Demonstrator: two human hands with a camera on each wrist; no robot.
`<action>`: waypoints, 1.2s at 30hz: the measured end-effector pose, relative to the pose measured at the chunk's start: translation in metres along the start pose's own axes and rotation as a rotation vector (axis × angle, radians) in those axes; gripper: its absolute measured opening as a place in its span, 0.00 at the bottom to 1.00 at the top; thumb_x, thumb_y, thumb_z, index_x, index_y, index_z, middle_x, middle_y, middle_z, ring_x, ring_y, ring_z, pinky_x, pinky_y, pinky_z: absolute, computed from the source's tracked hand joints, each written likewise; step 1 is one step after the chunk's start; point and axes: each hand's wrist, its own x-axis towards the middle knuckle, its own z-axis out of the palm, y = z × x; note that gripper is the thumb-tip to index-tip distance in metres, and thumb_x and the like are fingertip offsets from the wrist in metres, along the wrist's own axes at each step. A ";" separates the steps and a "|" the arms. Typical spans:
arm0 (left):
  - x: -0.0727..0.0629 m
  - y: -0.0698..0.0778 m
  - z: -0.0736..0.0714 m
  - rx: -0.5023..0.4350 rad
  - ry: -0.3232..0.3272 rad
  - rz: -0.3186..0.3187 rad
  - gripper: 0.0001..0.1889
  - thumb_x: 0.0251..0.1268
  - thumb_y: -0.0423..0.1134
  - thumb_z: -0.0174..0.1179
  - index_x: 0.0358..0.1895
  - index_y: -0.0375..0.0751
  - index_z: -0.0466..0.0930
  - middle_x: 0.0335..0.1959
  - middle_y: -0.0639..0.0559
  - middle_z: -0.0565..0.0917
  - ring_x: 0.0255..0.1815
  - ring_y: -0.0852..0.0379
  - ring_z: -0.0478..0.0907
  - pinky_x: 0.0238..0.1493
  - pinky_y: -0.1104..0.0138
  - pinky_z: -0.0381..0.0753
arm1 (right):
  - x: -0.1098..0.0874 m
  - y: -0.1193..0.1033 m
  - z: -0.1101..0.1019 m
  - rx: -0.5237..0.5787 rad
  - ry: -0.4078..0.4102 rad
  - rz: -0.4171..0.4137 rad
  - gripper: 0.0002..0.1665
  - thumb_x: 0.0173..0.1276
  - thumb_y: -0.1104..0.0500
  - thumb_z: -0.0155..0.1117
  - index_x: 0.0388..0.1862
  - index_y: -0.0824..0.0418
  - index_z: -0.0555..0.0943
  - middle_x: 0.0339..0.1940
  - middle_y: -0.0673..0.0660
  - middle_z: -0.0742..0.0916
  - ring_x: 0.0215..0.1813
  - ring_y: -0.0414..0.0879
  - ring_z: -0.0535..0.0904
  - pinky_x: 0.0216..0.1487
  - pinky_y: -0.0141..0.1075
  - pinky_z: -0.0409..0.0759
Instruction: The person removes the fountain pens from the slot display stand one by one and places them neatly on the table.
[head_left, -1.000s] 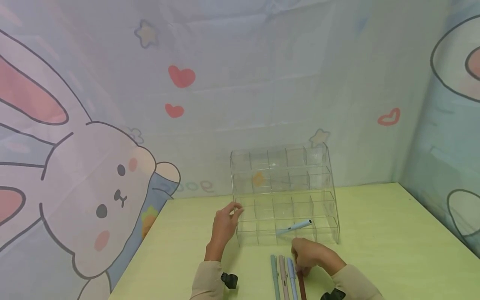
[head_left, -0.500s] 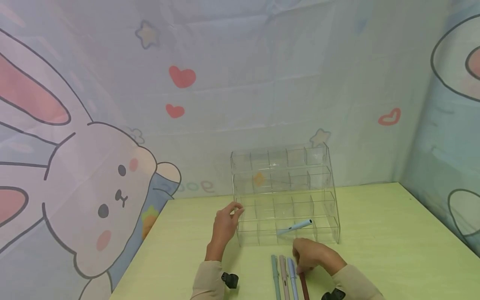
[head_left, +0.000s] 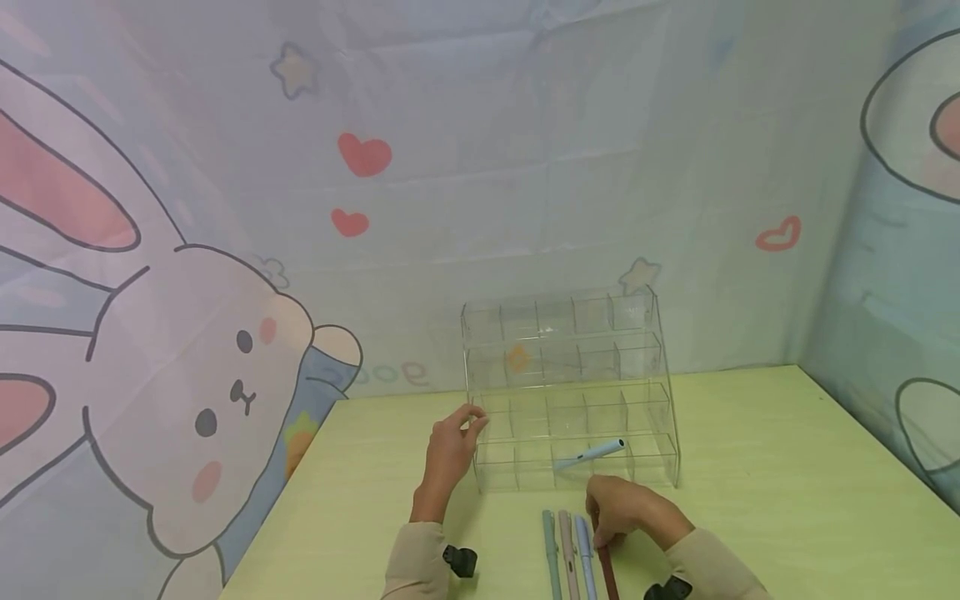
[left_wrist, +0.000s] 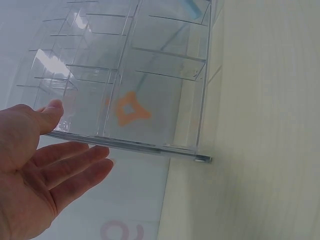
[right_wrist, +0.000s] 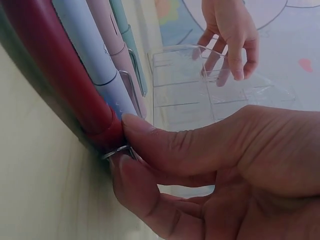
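Note:
A clear acrylic rack (head_left: 573, 400) with tiered compartments stands on the table. My left hand (head_left: 450, 446) holds its left side panel, thumb inside and fingers outside, as the left wrist view shows of the rack (left_wrist: 155, 145). A light blue pen (head_left: 600, 450) leans slantwise in the bottom row. In front of the rack, my right hand (head_left: 630, 510) pinches a dark red pen (right_wrist: 65, 65) at its capped end, by the metal clip, between thumb and index finger. Left of it lie a periwinkle pen (head_left: 585, 554), a pinkish pen (head_left: 567, 554) and a green pen (head_left: 551, 550), side by side.
The pale yellow-green table (head_left: 757, 483) meets a cartoon-printed backdrop (head_left: 555, 167) behind the rack. Its lower tiers step toward me. Pen ends run past the bottom of the head view.
Over the first half second the right hand shifted very slightly at the red pen's end. The left hand, the rack and the other pens stay where they were.

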 end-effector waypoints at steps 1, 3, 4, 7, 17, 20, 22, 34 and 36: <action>0.000 0.000 0.000 0.003 0.001 0.001 0.05 0.75 0.42 0.59 0.45 0.49 0.83 0.11 0.56 0.78 0.20 0.52 0.84 0.12 0.71 0.60 | 0.000 0.000 0.000 0.016 -0.004 0.002 0.17 0.50 0.78 0.76 0.37 0.72 0.79 0.27 0.59 0.82 0.27 0.50 0.84 0.31 0.42 0.83; 0.000 -0.001 0.001 0.005 0.003 0.005 0.05 0.74 0.42 0.60 0.44 0.49 0.83 0.11 0.58 0.78 0.18 0.54 0.83 0.12 0.71 0.60 | -0.001 -0.001 0.001 0.064 -0.017 0.012 0.17 0.50 0.79 0.75 0.37 0.74 0.79 0.26 0.60 0.83 0.25 0.53 0.85 0.30 0.43 0.84; 0.000 -0.001 0.000 0.006 0.004 0.004 0.05 0.74 0.42 0.60 0.44 0.49 0.83 0.11 0.58 0.78 0.18 0.55 0.82 0.12 0.71 0.61 | -0.001 -0.001 0.001 0.074 -0.018 0.013 0.17 0.50 0.80 0.74 0.38 0.74 0.80 0.26 0.60 0.83 0.25 0.53 0.85 0.29 0.42 0.84; 0.001 0.000 0.000 0.002 0.000 -0.001 0.05 0.74 0.41 0.60 0.45 0.47 0.83 0.12 0.58 0.78 0.14 0.57 0.79 0.12 0.71 0.60 | -0.001 -0.002 0.000 0.107 -0.023 0.025 0.17 0.51 0.81 0.73 0.39 0.76 0.80 0.25 0.60 0.83 0.24 0.55 0.86 0.29 0.42 0.84; 0.002 0.000 0.000 0.002 0.004 0.000 0.07 0.74 0.41 0.60 0.46 0.43 0.83 0.14 0.56 0.80 0.14 0.58 0.77 0.12 0.72 0.59 | -0.001 -0.003 -0.002 0.101 -0.017 0.029 0.18 0.52 0.80 0.73 0.41 0.74 0.79 0.28 0.58 0.83 0.24 0.52 0.85 0.30 0.43 0.84; 0.001 0.000 0.000 0.010 -0.002 -0.018 0.08 0.74 0.42 0.60 0.46 0.43 0.84 0.14 0.56 0.80 0.12 0.62 0.73 0.12 0.72 0.59 | -0.002 -0.002 0.000 0.133 -0.017 0.028 0.18 0.52 0.81 0.72 0.42 0.75 0.78 0.28 0.59 0.83 0.24 0.52 0.84 0.28 0.43 0.84; 0.001 -0.001 0.001 0.015 -0.005 -0.015 0.08 0.74 0.42 0.60 0.46 0.44 0.84 0.14 0.57 0.80 0.12 0.64 0.72 0.12 0.72 0.59 | -0.001 -0.001 0.001 0.154 -0.019 0.032 0.19 0.52 0.82 0.71 0.43 0.76 0.78 0.29 0.59 0.82 0.24 0.53 0.84 0.27 0.43 0.84; 0.000 0.000 -0.001 0.002 -0.002 0.005 0.07 0.75 0.42 0.59 0.45 0.45 0.83 0.14 0.56 0.81 0.11 0.63 0.71 0.12 0.72 0.58 | -0.002 -0.002 -0.001 0.174 -0.018 0.043 0.20 0.54 0.79 0.72 0.46 0.75 0.78 0.35 0.62 0.84 0.26 0.54 0.84 0.28 0.45 0.84; 0.001 0.000 -0.001 -0.004 -0.003 0.010 0.08 0.75 0.42 0.59 0.45 0.43 0.83 0.15 0.52 0.81 0.11 0.62 0.72 0.12 0.72 0.58 | -0.003 -0.003 -0.004 0.179 -0.012 0.043 0.22 0.55 0.76 0.73 0.49 0.75 0.78 0.39 0.64 0.84 0.27 0.54 0.85 0.29 0.46 0.84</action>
